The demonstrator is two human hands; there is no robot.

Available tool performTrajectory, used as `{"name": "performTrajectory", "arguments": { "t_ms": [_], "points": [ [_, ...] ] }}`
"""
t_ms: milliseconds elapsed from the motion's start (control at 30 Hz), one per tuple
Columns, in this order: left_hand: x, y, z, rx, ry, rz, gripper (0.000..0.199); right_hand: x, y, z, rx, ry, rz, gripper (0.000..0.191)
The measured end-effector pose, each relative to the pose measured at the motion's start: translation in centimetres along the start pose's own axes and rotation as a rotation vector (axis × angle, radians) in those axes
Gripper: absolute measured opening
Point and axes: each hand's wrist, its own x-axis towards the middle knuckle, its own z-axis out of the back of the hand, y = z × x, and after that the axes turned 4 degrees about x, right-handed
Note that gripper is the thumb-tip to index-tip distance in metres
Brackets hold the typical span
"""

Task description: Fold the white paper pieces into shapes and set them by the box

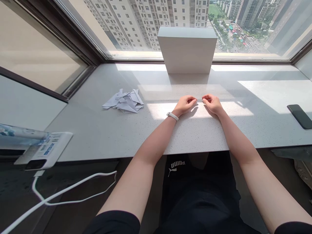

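My left hand (186, 104), with a white band on its wrist, rests on the pale speckled windowsill counter (92, 130). Its fingers are curled in toward the thumb, and nothing shows between them. Just to the right, a small gap away, my right hand (212, 104) lies in a similar curled pose, also with nothing visible in it. A loose pile of folded white paper pieces (126, 101) sits to the left of my left hand. Beyond both hands a white box (188, 53) stands upright near the window.
A dark phone (301, 116) lies at the right end of the counter. At the lower left, a white device (55, 148) with a white cable (80, 185) is beside the counter's edge. Window frames (136, 60) border the back and left.
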Motion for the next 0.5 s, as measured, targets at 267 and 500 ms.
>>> {"name": "performTrajectory", "arguments": {
  "t_ms": [267, 500],
  "points": [
    [-0.1, 0.3, -0.4, -0.042, -0.011, -0.015, 0.026, 0.1, -0.1, 0.0, -0.012, -0.002, 0.000, 0.035],
    [0.4, 1.3, 7.3, 0.005, -0.484, 0.054, 0.014, 0.0, 0.2, 0.4, -0.017, -0.020, -0.019, 0.030]
  ]
}}
